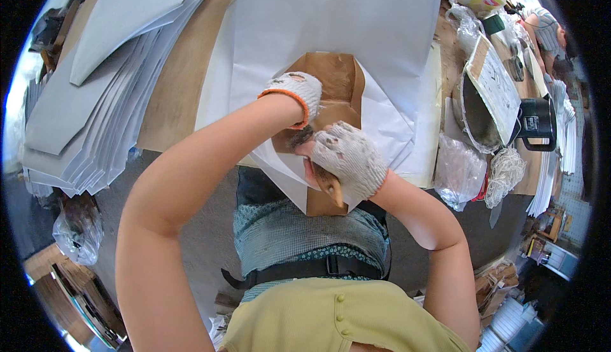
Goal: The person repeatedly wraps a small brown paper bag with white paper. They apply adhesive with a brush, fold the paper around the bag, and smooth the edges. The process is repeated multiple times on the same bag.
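Observation:
My right hand (351,158), in a worn white knit glove with bare fingers, grips a brush (336,193). Its wooden handle points toward me, and its dark bristles lie against a brown paper piece (334,77). The brown piece has folded edges and lies along white paper sheets (386,106); its near end reaches over the table edge to my waist. My left hand (296,92), gloved in white with an orange hem, rests at the left side of the brown piece. The fingers of that hand are hidden behind the glove.
Stacked folded white paper (102,108) fans out at the left. On the right are a round container (477,113) with a board on top, a black mug (537,123), a string bundle (506,175) and plastic bags (458,168). Another person (546,29) is at the far right.

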### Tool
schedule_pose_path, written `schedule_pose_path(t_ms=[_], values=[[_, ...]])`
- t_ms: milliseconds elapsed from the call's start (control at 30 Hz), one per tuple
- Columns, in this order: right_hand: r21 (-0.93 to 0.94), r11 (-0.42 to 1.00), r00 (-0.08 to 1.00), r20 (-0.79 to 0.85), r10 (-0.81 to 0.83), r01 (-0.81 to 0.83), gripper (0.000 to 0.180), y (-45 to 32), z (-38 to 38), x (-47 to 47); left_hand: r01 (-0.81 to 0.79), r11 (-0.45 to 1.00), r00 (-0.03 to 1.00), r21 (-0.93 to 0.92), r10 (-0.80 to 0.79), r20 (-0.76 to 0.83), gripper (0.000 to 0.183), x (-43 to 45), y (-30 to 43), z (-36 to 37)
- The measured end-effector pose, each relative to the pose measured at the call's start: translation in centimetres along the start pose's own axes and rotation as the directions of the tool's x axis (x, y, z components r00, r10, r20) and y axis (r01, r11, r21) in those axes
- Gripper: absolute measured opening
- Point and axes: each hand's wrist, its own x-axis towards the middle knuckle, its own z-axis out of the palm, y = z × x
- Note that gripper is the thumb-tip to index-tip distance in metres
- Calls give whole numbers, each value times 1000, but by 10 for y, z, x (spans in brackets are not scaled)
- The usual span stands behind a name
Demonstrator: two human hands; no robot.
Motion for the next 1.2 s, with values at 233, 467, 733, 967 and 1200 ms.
schedule_pose_path(t_ms=[233, 467, 733, 967, 1200], values=[[-195, 933, 944, 80, 322, -302, 18, 3, -39, -17, -4, 999, 999, -35, 2, -55, 28, 1, -10, 12], [960, -77, 448, 195, 873, -268, 33, 28, 9, -63, 10, 1000, 1000, -23, -10, -6, 35, 22, -15, 24], [-148, 918, 896, -320, 308, -368, 27, 26, 23, -45, -461, 884, 628, -83, 259, -734, 43, -50, -30, 27], [685, 687, 721, -346, 600, -243, 25, 46, 50, -44, -193, 970, 681, -145, 26, -732, 99, -38, -23, 130], [939, 334, 673, -198, 712, -77, 37, 43, 54, -6, -286, 913, 605, -289, -62, -794, 99, -16, 10, 116]])
